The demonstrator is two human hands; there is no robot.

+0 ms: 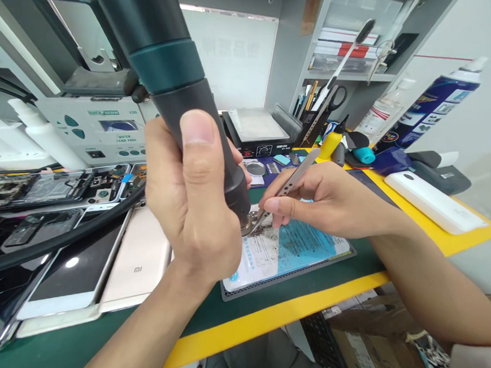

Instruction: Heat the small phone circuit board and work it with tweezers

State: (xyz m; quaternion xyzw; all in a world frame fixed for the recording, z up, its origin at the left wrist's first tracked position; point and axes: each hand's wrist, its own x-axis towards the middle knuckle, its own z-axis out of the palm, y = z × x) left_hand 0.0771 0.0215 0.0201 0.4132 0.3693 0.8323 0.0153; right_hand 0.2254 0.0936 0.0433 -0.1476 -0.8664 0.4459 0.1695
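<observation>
My left hand (197, 193) is wrapped round the dark handle of a hot air gun (168, 59), its nozzle tilted down over a small circuit board (265, 221). Between the thumb and fingers of my right hand (314, 198) is a pair of metal tweezers (294, 179), the tips beside the nozzle at the board. The nozzle and my left hand hide part of the board. It lies on a blue and white printed sheet (310, 247) on a flat pad. Whether the tweezer tips grip anything is too small to tell.
To the left lie several phones, including a gold one (136, 260), with a black hose (63, 243) crossing over them. Behind stand a soldering station (96, 127) and a small heating plate (258, 126). Spray can (430, 107), yellow bottle (331, 142) and white power bank-like block (434, 200) sit right.
</observation>
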